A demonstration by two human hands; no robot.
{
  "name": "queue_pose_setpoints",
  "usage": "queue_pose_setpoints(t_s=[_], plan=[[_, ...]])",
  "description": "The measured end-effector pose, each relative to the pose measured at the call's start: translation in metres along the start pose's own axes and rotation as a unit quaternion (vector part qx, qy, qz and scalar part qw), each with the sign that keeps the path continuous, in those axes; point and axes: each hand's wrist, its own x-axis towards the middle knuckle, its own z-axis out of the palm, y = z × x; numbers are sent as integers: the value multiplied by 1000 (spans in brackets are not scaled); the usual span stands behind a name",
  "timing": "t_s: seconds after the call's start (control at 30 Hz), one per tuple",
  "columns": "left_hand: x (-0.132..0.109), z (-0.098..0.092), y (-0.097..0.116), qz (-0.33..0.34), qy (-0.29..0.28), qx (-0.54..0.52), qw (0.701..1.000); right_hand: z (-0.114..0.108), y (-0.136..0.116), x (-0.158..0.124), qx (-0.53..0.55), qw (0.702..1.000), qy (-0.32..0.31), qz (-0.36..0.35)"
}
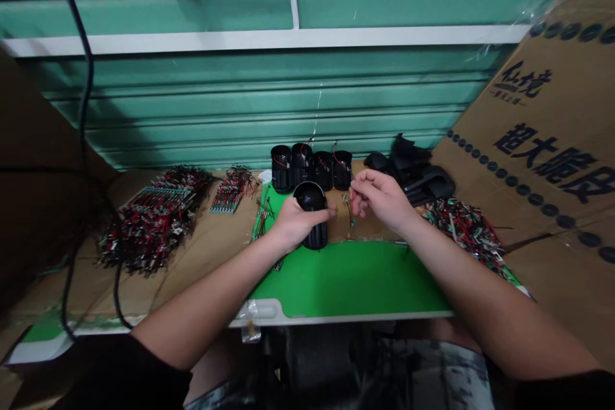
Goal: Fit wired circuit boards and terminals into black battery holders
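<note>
My left hand (295,223) is wrapped round a black plastic cylinder housing (312,205), open end up, held just above the green table top (350,282). My right hand (379,195) is pinched on a small wired part (349,208) with red leads, held just right of the housing's rim. Behind my hands stands a row of several black housings (312,168) with red wires inside.
Piles of small red-wired circuit boards lie at left (151,224) and centre-left (230,189), and another pile at right (464,227). Black plastic parts (416,170) sit back right. A printed cardboard sheet (552,134) leans on the right. A black cable (86,96) hangs at left.
</note>
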Motion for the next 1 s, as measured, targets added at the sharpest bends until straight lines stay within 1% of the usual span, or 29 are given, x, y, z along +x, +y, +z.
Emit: queue_pose_setpoints(t_s=[0.07,0.13,0.2,0.27,0.33,0.5,0.6,0.67,0.7,0.77,0.8,0.83,0.9,0.93,0.97,1.0], plan=[[-1,1,-2,-10,-24,-11,1000,2,-2,-1,59,998,26,-22],[-1,2,-3,-8,-29,-15,999,3,-3,-1,109,992,46,-38],[-2,3,-4,-15,-29,-29,999,4,-3,-2,145,987,51,-47],[-1,4,-2,-33,-26,-55,998,5,-4,-2,167,984,43,-47],[-1,5,2,-35,-12,-81,996,5,-4,-3,180,982,38,-47],[4,3,15,14,64,-139,988,7,-3,-4,180,982,41,-37],[5,0,17,29,82,-139,986,3,2,-2,119,992,34,-22],[5,0,16,37,75,-124,989,-1,6,0,38,997,54,-39],[4,0,16,40,69,-115,990,-3,8,1,-12,995,77,-64],[2,1,15,42,54,-96,993,-7,8,2,-112,977,121,-133],[1,2,15,40,47,-88,994,-9,7,1,-152,966,125,-167],[0,2,15,35,41,-81,995,-11,5,0,-181,959,107,-192],[-1,3,15,24,33,-71,997,-12,0,-4,-213,953,31,-212],[-1,3,15,18,31,-68,997,-12,-3,-6,-222,952,-3,-209],[-1,3,15,13,32,-66,997,-12,-5,-8,-232,952,-24,-200],[-1,2,15,10,33,-64,997,-11,-7,-9,-243,951,-29,-188]])
